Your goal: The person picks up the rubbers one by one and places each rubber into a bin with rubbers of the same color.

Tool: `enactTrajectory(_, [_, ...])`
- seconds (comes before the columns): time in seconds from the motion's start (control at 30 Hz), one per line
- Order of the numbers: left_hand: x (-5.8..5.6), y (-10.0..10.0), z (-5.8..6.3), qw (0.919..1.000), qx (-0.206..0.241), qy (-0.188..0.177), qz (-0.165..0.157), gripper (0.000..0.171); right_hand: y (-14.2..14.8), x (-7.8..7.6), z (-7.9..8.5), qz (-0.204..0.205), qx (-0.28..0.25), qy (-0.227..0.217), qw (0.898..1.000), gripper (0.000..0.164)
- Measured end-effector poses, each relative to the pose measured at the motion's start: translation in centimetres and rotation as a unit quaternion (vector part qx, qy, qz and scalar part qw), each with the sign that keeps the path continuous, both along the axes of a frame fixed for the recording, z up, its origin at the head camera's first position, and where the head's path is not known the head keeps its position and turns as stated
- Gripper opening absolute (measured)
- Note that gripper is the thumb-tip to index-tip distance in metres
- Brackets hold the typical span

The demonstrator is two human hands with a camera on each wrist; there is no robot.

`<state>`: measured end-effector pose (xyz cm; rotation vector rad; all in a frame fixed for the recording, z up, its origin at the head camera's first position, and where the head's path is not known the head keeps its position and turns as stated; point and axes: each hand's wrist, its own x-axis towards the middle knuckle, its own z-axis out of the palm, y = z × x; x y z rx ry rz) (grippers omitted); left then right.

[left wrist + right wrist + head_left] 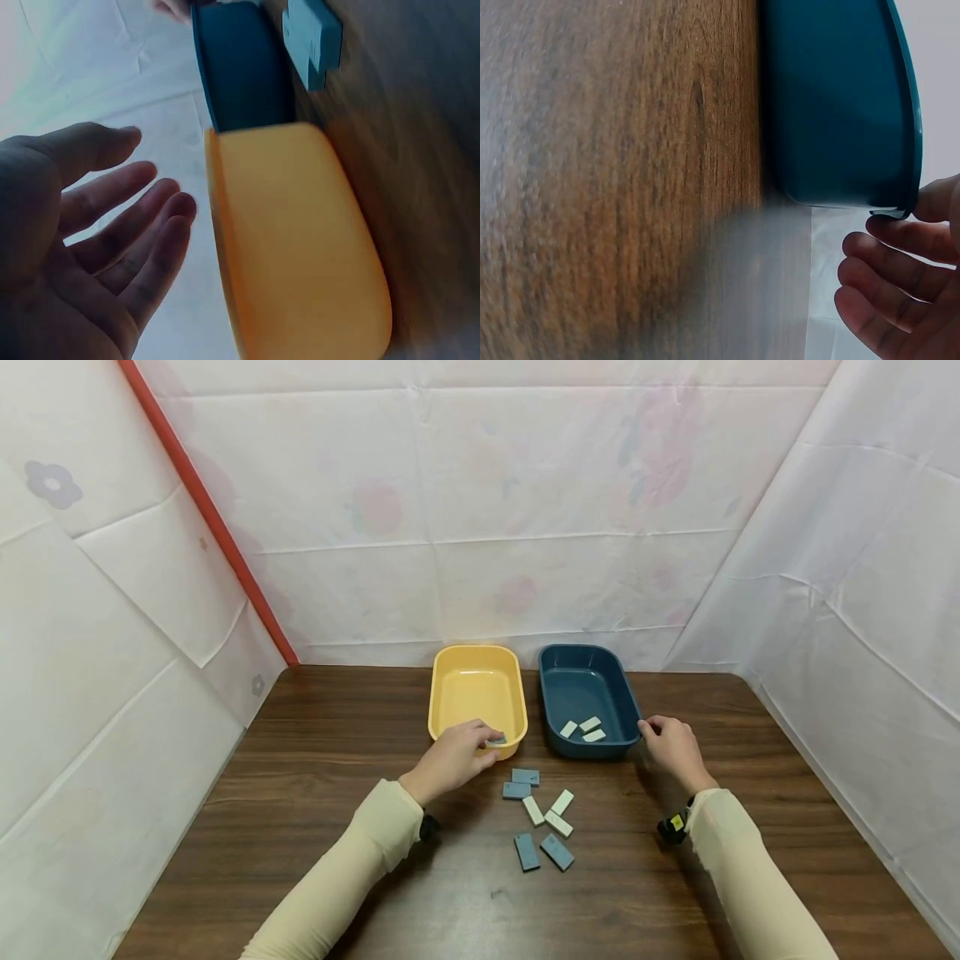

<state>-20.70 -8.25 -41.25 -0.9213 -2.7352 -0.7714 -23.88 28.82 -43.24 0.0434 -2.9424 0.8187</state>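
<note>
Fingers (135, 225) of the left hand (452, 760) spread at the near edge of the yellow tray (476, 689), beside a grey tile (497, 741). Other grey tiles (527, 852) and cream tiles (533, 811) lie on the table (322, 760). Three more cream ones sit inside the blue tray (585, 689); the right hand (675, 752) pinches its near right corner.

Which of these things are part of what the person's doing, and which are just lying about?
Part of the job, it seems:
grey blocks: four on the table, one by the left hand
white blocks
yellow tray
blue tray, rim pinched by the right hand

Just surroundings:
table
white sheeting
red strip
</note>
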Motion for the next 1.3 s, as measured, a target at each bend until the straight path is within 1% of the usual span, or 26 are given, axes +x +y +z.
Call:
enactTrajectory(0.1, [0.3,0.5,-0.3,0.9994,-0.024,-0.018,-0.018,0.026,0.0,0.0,0.1,0.002,0.0,0.0,1.0,0.045])
enactTrajectory(0.17, [0.5,0.8,-0.4,0.9982,-0.039,-0.038,-0.026,0.028,-0.1,0.1,0.1,0.0,-0.001,-0.001,1.0,0.044])
enactTrajectory(0.33, [0.8,1.4,-0.8,0.9934,-0.069,-0.082,-0.041,0.03,-0.1,0.1,0.0,-0.003,-0.005,-0.005,1.0,0.045])
enactTrajectory(0.4, [0.9,1.6,-1.0,0.9913,-0.084,-0.088,-0.049,0.03,-0.1,0.1,0.0,-0.002,-0.003,-0.004,1.0,0.045])
enactTrajectory(0.47, [1.0,1.7,-1.3,0.9896,-0.094,-0.092,-0.057,0.03,-0.1,0.0,-0.1,-0.002,-0.003,-0.004,1.0,0.045])
enactTrajectory(0.57, [1.0,1.9,-1.8,0.988,-0.112,-0.086,-0.064,0.029,0.0,0.0,-0.2,-0.003,-0.001,-0.002,1.0,0.045])
enactTrajectory(0.87, [1.0,2.2,-2.9,0.983,-0.138,-0.095,-0.077,0.029,0.0,0.0,-0.1,-0.007,-0.002,-0.003,1.0,0.044])
enactTrajectory(1.03, [1.0,2.5,-3.0,0.9824,-0.144,-0.093,-0.075,0.028,0.1,0.0,-0.1,-0.007,-0.003,-0.001,1.0,0.044])
enactTrajectory(1.3, [1.1,2.9,-3.0,0.9806,-0.152,-0.103,-0.069,0.027,0.1,-0.1,-0.3,-0.007,-0.004,-0.005,1.0,0.046])
